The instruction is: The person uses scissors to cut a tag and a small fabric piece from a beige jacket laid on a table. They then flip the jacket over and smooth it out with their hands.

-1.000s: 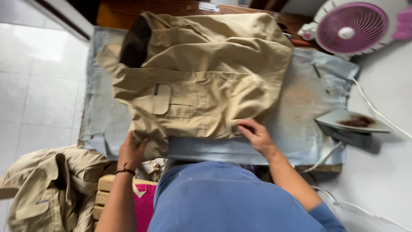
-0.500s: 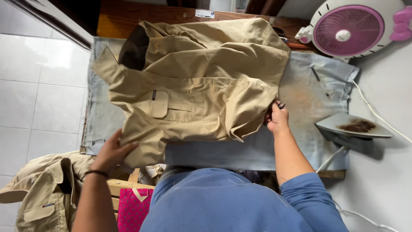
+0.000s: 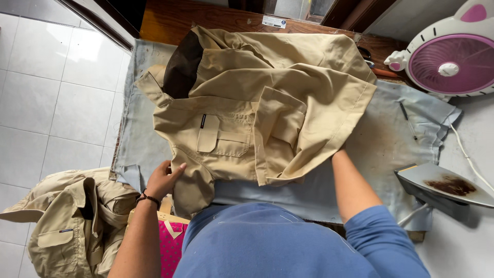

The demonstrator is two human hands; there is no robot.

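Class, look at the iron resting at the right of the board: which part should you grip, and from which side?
Judging by its pose, grip the iron by its handle from underneath at the right; its scorched soleplate faces up, so the handle lies hidden below.

Left hand [image 3: 163,179] is out in front, fingers loosely curled, dark band on the wrist. Right forearm reaches further forward; that hand's hidden, so grip's probably anyone's guess.
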